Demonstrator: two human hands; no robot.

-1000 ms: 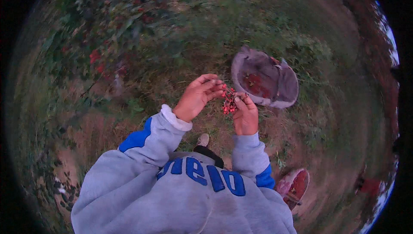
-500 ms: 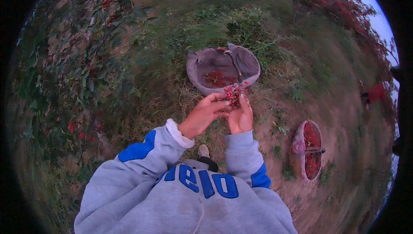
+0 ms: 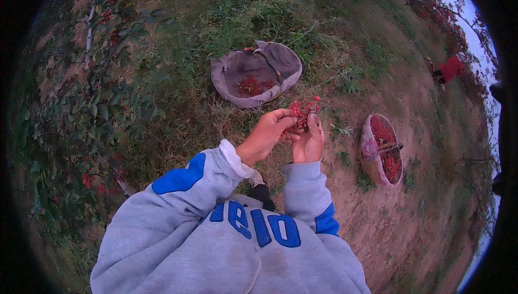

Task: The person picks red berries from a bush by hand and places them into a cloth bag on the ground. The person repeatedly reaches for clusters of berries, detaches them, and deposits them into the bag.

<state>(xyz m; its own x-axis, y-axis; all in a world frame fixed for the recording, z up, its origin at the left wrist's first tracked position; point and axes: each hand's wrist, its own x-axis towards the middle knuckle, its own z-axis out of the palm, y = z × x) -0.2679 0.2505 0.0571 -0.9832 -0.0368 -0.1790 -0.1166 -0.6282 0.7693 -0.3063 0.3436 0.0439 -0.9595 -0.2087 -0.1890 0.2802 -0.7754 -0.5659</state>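
A cluster of small red berries (image 3: pixel 304 108) is held up in front of me at chest height. My right hand (image 3: pixel 309 144) grips it from below and the right, thumb pressed against the stems. From the left, my left hand (image 3: pixel 268 134) reaches across with thumb and fingers pinched at the cluster's lower left side; its fingertips are partly hidden. Beyond the hands, on the ground, stands a cloth-lined basket (image 3: pixel 220 82) with a dark curved handle. A shallow heap of red berries (image 3: pixel 252 85) lies inside it.
A second basket (image 3: pixel 369 159), well filled with red berries, stands on bare soil to the right. Leafy shrubs (image 3: pixel 102 99) line the left side. Tall weeds (image 3: pixel 270 16) grow behind the lined basket. A person in red (image 3: pixel 451 68) is far off at the right.
Both baskets have shifted left and up in view, and the person in red shows more fully. The berry cluster has come slightly right and up, still between my hands.
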